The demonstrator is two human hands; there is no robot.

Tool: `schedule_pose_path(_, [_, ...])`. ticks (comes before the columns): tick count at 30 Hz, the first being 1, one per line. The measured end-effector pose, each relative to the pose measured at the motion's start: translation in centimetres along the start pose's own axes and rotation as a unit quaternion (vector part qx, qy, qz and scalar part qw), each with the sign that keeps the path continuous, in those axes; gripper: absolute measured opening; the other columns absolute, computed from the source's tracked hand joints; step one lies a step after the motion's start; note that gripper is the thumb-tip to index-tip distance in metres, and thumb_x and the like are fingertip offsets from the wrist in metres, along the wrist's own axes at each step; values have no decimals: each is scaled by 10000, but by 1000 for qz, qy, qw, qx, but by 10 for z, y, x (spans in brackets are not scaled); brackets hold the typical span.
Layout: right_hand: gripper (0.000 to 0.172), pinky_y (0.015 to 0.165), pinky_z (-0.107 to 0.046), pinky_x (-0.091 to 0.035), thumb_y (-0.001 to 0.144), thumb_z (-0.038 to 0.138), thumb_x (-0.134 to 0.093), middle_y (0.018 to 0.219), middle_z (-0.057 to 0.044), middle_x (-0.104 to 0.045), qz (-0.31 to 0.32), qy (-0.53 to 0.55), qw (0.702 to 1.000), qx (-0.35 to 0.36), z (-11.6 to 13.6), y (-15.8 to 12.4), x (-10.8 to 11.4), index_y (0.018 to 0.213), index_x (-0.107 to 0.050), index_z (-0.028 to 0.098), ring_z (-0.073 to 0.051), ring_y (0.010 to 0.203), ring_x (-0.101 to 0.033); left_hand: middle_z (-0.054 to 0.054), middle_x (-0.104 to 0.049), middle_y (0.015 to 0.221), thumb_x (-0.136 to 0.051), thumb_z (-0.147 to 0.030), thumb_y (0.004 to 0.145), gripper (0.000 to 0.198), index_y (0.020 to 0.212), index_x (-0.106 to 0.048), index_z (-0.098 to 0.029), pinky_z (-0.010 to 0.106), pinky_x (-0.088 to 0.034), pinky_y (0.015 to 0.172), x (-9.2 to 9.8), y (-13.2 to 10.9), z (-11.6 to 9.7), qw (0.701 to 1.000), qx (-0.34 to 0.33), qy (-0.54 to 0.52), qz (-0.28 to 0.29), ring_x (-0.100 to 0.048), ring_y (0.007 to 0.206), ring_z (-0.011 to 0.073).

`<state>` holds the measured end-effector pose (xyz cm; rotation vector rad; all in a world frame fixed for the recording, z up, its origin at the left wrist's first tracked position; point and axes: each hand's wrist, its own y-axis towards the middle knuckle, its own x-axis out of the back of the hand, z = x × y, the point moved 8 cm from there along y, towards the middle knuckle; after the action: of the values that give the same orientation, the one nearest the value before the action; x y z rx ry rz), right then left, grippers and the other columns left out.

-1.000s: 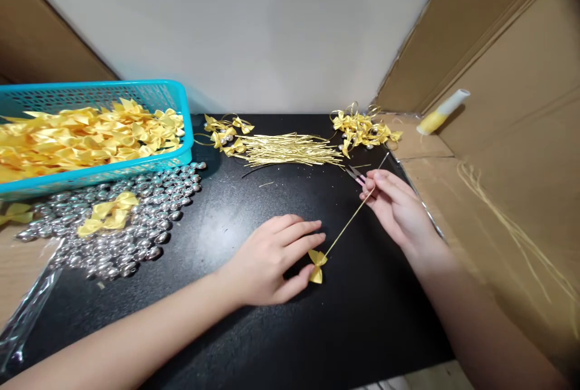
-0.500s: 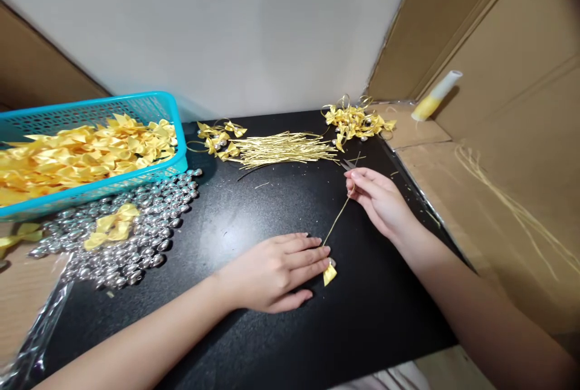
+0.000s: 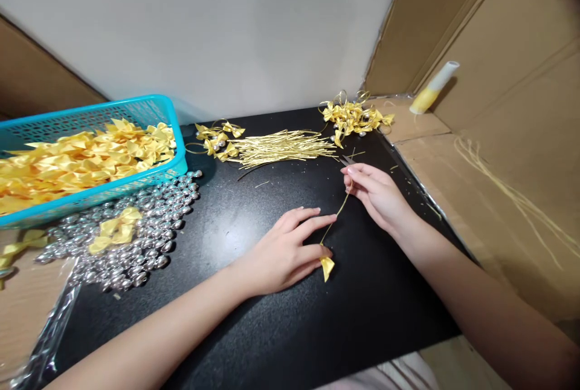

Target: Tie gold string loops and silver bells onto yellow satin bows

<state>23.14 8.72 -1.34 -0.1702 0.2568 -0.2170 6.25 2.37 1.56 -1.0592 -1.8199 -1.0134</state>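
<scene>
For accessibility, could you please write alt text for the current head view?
The right hand pinches a gold cord running to a yellow bow partly covered by the left hand, over a black table. Silver beads and a turquoise basket of bows sit left.

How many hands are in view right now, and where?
2: the left hand, partly covering a yellow bow on the black table, and the right hand, gripping the gold cord. No other hands show.

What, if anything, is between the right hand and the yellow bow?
The left hand: it covers part of the yellow bow, and one extended finger reaches the gold cord leading to the right hand. Nothing else visible stands between.
</scene>
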Motion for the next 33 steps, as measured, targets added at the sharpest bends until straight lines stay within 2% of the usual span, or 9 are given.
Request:
schedule_pose_path(7, [221, 610, -249, -406, 612, 367, -775, 665, 24, -573, -5, -2, 1000, -5, 0, -1, 0, 703, -675, 193, -96, 610, -476, 93, -475, 1415, -570, -347, 876, 184, 877, -653, -183, 472, -326, 1096, 8, 2, 1, 997, 12, -64, 36, -324, 1341, 302])
schedule_pose_path(12, [235, 635, -254, -406, 616, 376, -766, 668, 25, -571, 5, -13, 1000, -9, 1, -3, -4, 724, -676, 187, -98, 629, -483, 127, -471, 1419, -542, -399, 892, 254, 874, -653, -173, 505, -314, 1095, 7, 4, -8, 996, -8, -64, 67, -351, 1332, 322])
schedule_pose_path(18, [241, 648, -268, -415, 635, 396, -748, 665, 22, -577, 9, -42, 999, -2, 0, -3, -5, 738, -675, 191, -107, 633, -499, 116, -440, 1445, -468, -427, 932, 311, 871, -631, -169, 508, -289, 1113, -6, 2, -1, 997, 6, -31, 73, -328, 1352, 301])
schedule_pose_path(24, [251, 646, -275, -421, 639, 411, -742, 673, 16, -588, 11, -57, 998, 4, 0, -1, -5, 745, -679, 192, -113, 633, -504, 108, -452, 1433, -476, -439, 926, 328, 823, -627, -167, 499, -306, 1106, -6, 3, 0, 996, 12, -47, 73, -321, 1350, 301])
schedule_pose_path(29, [241, 633, -262, -418, 633, 401, -753, 657, 13, -602, 6, -59, 998, 10, -1, -1, -4, 730, -691, 188, -110, 630, -511, 123, -410, 1461, -486, -453, 915, 303, 918, -623, -183, 562, -261, 1105, -5, 4, 4, 995, 44, -56, 76, -315, 1353, 321])
schedule_pose_path(31, [242, 633, -258, -421, 640, 400, -749, 660, 12, -607, 5, -65, 998, 15, -1, 0, -3, 737, -693, 186, -107, 630, -518, 139, -381, 1474, -507, -474, 898, 334, 1059, -608, -199, 575, -266, 1093, -3, 4, 8, 994, 62, -61, 63, -315, 1350, 328])
schedule_pose_path(33, [244, 633, -257, -432, 655, 402, -738, 669, 9, -613, 4, -76, 997, 22, -1, 1, -2, 751, -691, 182, -104, 626, -527, 163, -349, 1487, -529, -517, 872, 458, 1207, -558, -207, 579, -278, 1081, -1, 5, 11, 995, 71, -62, 44, -316, 1346, 336])
